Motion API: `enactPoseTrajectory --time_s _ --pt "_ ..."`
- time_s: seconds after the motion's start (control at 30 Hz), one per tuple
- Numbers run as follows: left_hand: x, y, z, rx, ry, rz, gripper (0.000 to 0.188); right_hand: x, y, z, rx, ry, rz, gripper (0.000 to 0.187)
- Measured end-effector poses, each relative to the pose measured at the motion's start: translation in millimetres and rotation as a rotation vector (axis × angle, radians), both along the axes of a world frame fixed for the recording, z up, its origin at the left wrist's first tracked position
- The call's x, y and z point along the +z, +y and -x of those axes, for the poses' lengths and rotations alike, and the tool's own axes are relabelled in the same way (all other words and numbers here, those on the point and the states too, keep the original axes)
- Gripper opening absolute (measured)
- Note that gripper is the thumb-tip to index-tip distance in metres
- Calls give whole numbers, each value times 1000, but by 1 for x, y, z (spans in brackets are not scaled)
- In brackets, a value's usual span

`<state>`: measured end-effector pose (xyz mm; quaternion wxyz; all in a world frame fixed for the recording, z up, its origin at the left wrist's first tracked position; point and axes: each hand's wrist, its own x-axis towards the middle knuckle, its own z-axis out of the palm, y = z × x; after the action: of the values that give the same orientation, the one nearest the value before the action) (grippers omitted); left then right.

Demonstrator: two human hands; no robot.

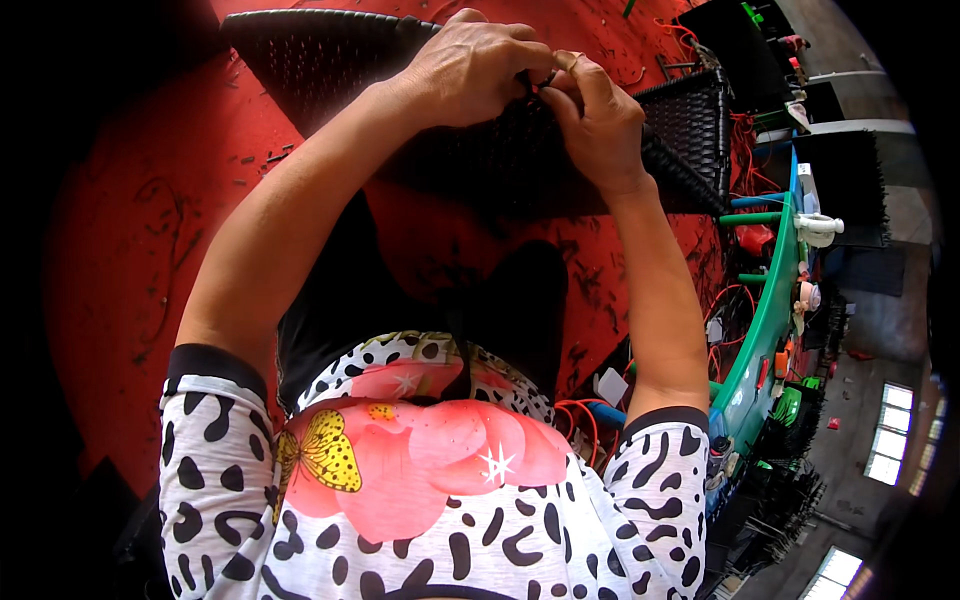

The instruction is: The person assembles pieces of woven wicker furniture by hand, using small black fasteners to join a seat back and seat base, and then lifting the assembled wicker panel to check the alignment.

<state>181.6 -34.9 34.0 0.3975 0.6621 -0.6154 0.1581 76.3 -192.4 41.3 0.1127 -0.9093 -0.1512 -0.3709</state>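
A black woven rattan panel (330, 50) lies across my lap, over the far side of the view, with a braided edge and a part (690, 130) reaching to the right. My left hand (475, 68) is over its middle, fingers bent and pinched together. Close beside it, my right hand (598, 125) pinches with thumb and forefinger, almost touching the left fingertips. Something small and dark shows between the two hands, too small to make out. Both forearms cover parts of the panel, and its shaded middle is hard to see.
Red floor (120, 250) lies around and below me, strewn with short dark scraps. To the right runs a long green table edge (765, 340) with blue and green legs. Orange-red cords (745, 150) hang near it, and a white fitting (818, 230) sits on it.
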Motion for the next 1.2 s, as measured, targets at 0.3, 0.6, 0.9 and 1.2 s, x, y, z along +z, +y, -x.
enactPoseTrajectory --time_s 0.3,0.6,0.9,1.2 --pt "1 -6 -3 10 57 5 16 5 4 -4 -105 23 211 38" --pt "-9 -11 -8 108 24 -43 21 15 17 -4 -201 138 181 36" --pt "-9 -11 -3 111 -1 9 18 0 -3 -8 -11 -9 -8 39" --pt "-11 -3 -1 115 -10 5 19 11 1 -1 -49 66 80 18"
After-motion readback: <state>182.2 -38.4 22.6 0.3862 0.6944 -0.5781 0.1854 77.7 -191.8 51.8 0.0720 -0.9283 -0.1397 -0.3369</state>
